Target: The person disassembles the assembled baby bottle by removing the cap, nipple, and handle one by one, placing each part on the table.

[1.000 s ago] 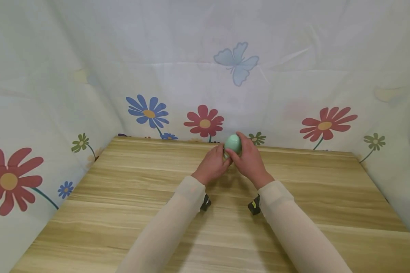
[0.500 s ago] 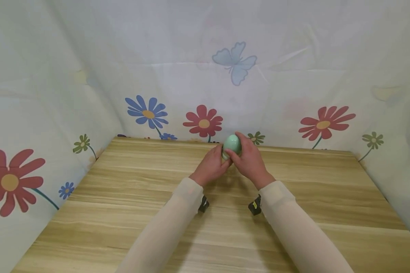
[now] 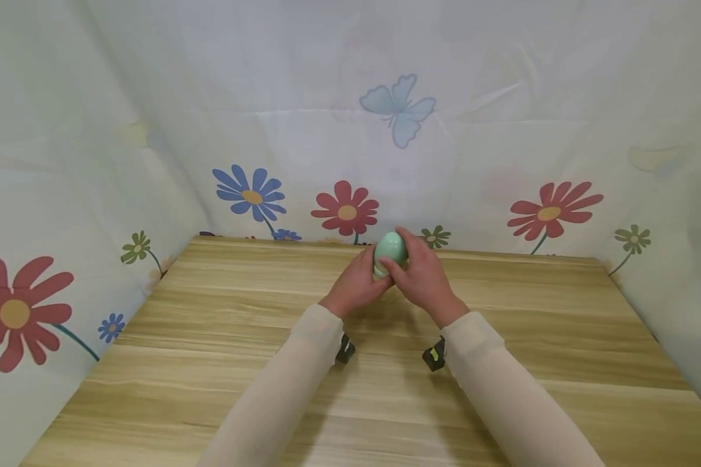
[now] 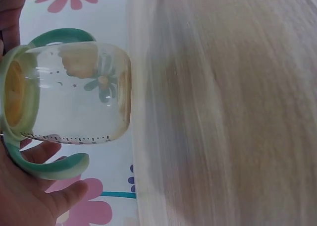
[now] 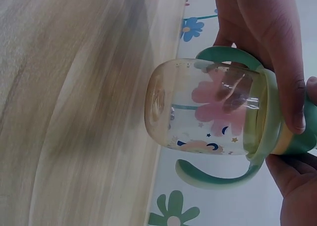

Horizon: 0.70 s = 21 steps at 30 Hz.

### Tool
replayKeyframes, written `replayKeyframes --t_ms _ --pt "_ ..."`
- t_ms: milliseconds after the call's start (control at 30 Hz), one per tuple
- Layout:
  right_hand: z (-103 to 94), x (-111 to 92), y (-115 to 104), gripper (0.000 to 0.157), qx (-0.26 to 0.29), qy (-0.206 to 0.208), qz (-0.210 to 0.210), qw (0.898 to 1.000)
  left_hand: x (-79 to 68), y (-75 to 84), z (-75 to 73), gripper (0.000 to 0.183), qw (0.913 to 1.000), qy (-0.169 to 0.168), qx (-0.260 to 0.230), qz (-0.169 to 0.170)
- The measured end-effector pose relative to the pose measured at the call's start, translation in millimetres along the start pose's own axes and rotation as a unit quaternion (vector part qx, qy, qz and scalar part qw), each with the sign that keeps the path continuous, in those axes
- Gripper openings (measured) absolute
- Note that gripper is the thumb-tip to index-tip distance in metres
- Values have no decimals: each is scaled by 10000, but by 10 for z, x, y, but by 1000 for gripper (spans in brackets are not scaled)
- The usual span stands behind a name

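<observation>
A baby bottle (image 5: 208, 109) is held upright between the two hands, over the far part of the table. It has a clear body with small printed stars and moons, a pale green collar with two green handles (image 4: 59, 169), and a mint-green domed cap (image 3: 391, 248). The left hand (image 3: 353, 282) grips it from the left, its thumb reaching across near the collar in the right wrist view. From the right, the right hand (image 3: 423, 275) grips the cap, thumb in front and fingers behind. In the head view the hands mostly hide the clear body.
A wood-grain table (image 3: 228, 363) spreads beneath both forearms. White cloth (image 3: 304, 78) printed with flowers and a butterfly stands behind and at the sides. Small dark wrist cameras (image 3: 434, 355) sit under the sleeves.
Both hands and the bottle have shifted slightly left in the head view, and the background has moved a little too. The grip on the bottle looks much the same.
</observation>
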State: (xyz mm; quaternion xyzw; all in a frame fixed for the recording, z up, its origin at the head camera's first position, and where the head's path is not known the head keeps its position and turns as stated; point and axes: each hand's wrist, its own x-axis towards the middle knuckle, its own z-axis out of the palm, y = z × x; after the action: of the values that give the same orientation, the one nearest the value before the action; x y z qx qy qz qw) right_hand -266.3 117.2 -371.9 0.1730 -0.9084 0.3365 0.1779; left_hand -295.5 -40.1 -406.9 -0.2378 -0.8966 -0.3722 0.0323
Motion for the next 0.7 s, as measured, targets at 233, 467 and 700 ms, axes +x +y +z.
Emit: replayKeyframes --t_ms 233,467,700 --pt "-16 -30 -63 67 69 -63 -169 9998 -11 -34 -25 69 9993 -22 -369 -69" --pt "-19 -57 -63 66 68 -103 -264 9996 -28 -54 -25 68 9994 -29 -338 -108" --pt "-41 -79 -77 65 183 -162 -319 9992 -80 -32 -54 68 9966 -103 -760 -290"
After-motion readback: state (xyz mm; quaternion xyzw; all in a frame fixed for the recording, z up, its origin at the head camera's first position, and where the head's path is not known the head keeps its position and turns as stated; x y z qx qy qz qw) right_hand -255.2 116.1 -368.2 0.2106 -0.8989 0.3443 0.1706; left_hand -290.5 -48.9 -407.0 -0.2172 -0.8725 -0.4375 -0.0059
